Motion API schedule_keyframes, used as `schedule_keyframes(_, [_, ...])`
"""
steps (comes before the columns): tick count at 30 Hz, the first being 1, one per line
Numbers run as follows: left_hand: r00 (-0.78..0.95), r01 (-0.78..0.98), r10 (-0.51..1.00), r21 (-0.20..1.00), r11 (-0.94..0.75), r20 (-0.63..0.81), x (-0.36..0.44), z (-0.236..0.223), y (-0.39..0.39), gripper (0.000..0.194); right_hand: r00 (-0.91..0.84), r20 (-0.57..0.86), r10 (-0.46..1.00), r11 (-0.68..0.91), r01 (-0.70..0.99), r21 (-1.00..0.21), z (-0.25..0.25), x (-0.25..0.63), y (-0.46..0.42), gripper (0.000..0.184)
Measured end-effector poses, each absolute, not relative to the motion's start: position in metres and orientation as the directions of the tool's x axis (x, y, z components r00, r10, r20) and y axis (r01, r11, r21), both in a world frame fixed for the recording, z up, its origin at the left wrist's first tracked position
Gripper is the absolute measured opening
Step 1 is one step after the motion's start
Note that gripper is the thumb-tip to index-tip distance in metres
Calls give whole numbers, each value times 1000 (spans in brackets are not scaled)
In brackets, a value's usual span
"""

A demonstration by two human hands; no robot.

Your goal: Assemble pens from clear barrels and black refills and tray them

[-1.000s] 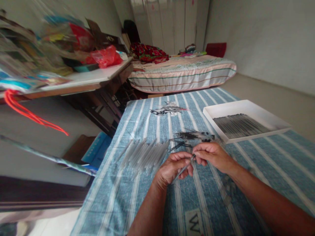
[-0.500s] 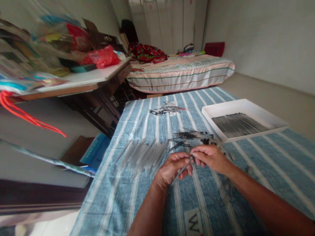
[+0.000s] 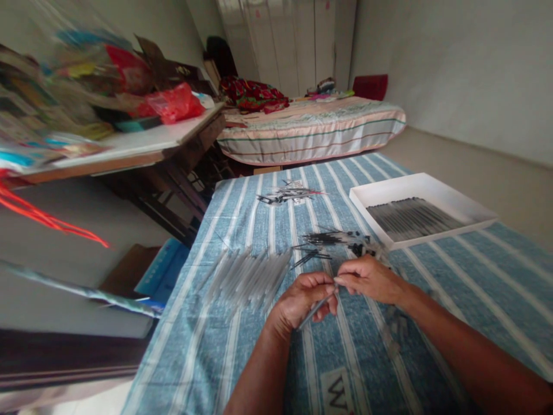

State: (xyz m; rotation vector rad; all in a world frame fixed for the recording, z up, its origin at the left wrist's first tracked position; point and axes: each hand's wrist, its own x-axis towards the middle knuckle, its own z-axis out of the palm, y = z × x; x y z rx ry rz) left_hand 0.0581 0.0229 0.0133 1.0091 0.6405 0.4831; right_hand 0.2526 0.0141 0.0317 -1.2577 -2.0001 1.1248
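Note:
My left hand (image 3: 307,297) is closed around a slim grey pen (image 3: 313,314), which slants down to the lower left out of the fingers. Thumb and fingers of my right hand (image 3: 367,278) pinch at the pen's upper end, touching the left fingertips; any small part between them is hidden. To the left lies a row of translucent pen barrels (image 3: 248,276). Just beyond my hands are dark thin refills (image 3: 326,237) and a few black sticks (image 3: 311,257). Small black pieces (image 3: 360,248) lie behind my right hand, partly covered by it.
A white box (image 3: 432,239) at the right holds a row of grey pens (image 3: 410,218). Farther back lies a loose pile of dark thin parts (image 3: 289,195). A striped blue cloth (image 3: 194,346) covers the table. A cluttered side table (image 3: 181,129) stands left, a bed (image 3: 311,138) behind.
The view has shifted slightly, moving the scene a little left. Both hands stay together on the pen; my right fingertips have closed lower over its upper end.

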Motion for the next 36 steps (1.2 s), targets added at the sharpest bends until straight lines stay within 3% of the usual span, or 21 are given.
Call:
schedule_keyframes(3, [717, -63, 639, 887, 458, -278, 58, 12, 23, 25, -416, -58, 908, 170, 490, -855, 31, 253, 15, 37])
schedule_keyframes(8, [701, -66, 652, 883, 464, -290, 59, 12, 23, 24, -407, 8, 913, 154, 329, -932, 28, 255, 15, 19])
schedule_keyframes(10, [707, -58, 646, 887, 458, -287, 59, 13, 23, 24, -420, 20, 907, 185, 357, -916, 29, 252, 13, 16])
schedule_keyframes(14, [711, -66, 648, 891, 448, -273, 59, 14, 23, 24, -347, 13, 938, 196, 496, -846, 34, 246, 11, 36])
schedule_keyframes(18, [710, -69, 651, 894, 443, -268, 60, 14, 23, 24, -352, -2, 936, 171, 459, -872, 37, 244, 10, 25])
schedule_keyframes(22, [713, -51, 642, 893, 447, -281, 60, 13, 23, 27, -339, -50, 939, 145, 526, -838, 36, 245, 11, 38])
schedule_keyframes(26, [707, -44, 645, 892, 449, -290, 61, 12, 24, 25, -359, -37, 933, 149, 476, -866, 36, 244, 12, 31])
schedule_keyframes(30, [704, -51, 645, 886, 461, -295, 62, 11, 23, 20, -289, -81, 954, 104, 572, -814, 35, 245, 12, 42])
schedule_keyframes(34, [690, -47, 660, 891, 451, -298, 63, 12, 23, 21, -327, -80, 942, 100, 500, -860, 34, 246, 12, 32])
schedule_keyframes(36, [693, -34, 654, 893, 449, -303, 63, 12, 24, 22, -309, -100, 946, 88, 541, -837, 34, 245, 13, 36])
